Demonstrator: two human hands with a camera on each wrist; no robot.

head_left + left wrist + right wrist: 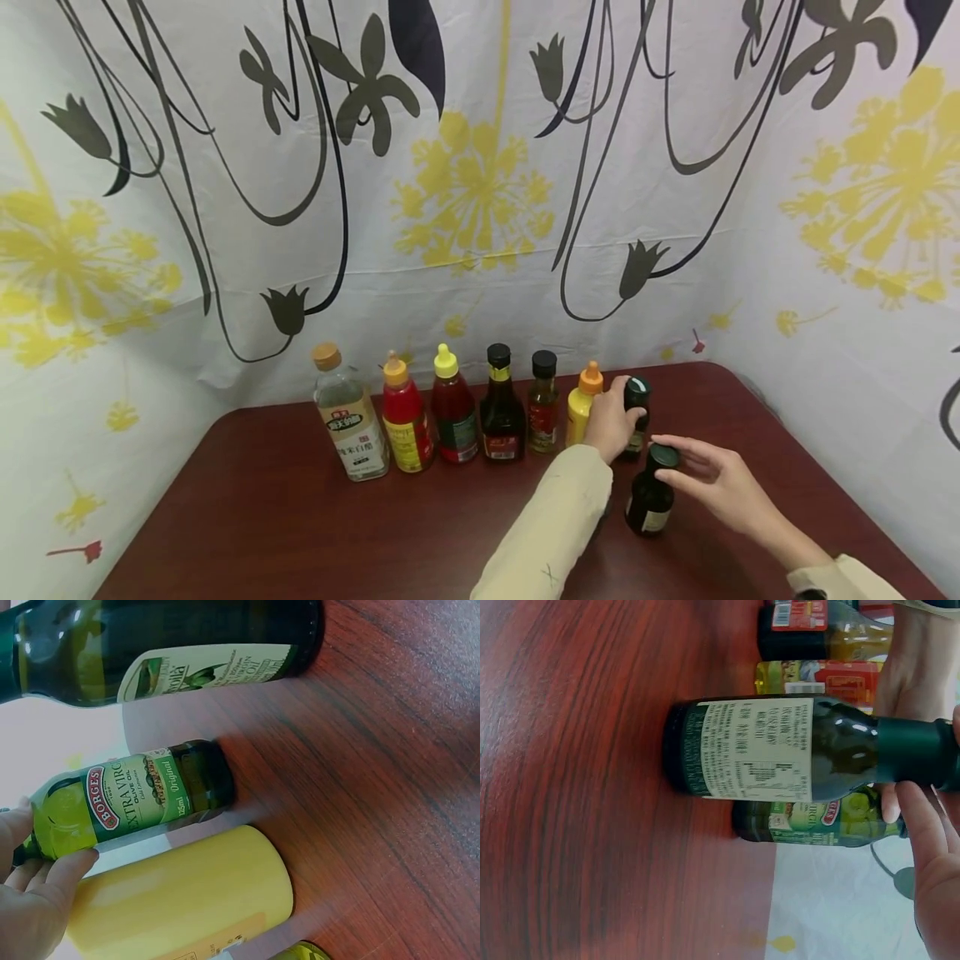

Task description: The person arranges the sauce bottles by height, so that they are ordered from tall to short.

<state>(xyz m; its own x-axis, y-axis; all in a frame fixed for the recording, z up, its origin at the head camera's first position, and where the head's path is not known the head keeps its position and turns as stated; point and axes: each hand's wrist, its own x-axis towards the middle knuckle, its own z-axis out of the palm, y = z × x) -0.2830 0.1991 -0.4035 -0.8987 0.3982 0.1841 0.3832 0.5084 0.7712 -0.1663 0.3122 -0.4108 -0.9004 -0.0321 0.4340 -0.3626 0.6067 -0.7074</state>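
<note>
At the right end of the bottle row, my left hand (611, 419) grips a small green olive oil bottle (142, 795) by its neck; the label reads Borges. Nearer the front, my right hand (723, 487) pinches the neck and cap of a larger dark green olive oil bottle (651, 500). Its cream back label shows in the right wrist view. Both bottles stand upright on the table. Just left of the Borges bottle is a yellow squeeze bottle (187, 889) with an orange tip, partly hidden in the head view by my left hand.
Along the back of the dark red wooden table (300, 533) stand a clear vinegar bottle (356, 437), two red sauce bottles, a dark sauce bottle (502, 417) and a small black-capped bottle (543, 408). A patterned white cloth (465, 317) hangs behind and at the sides.
</note>
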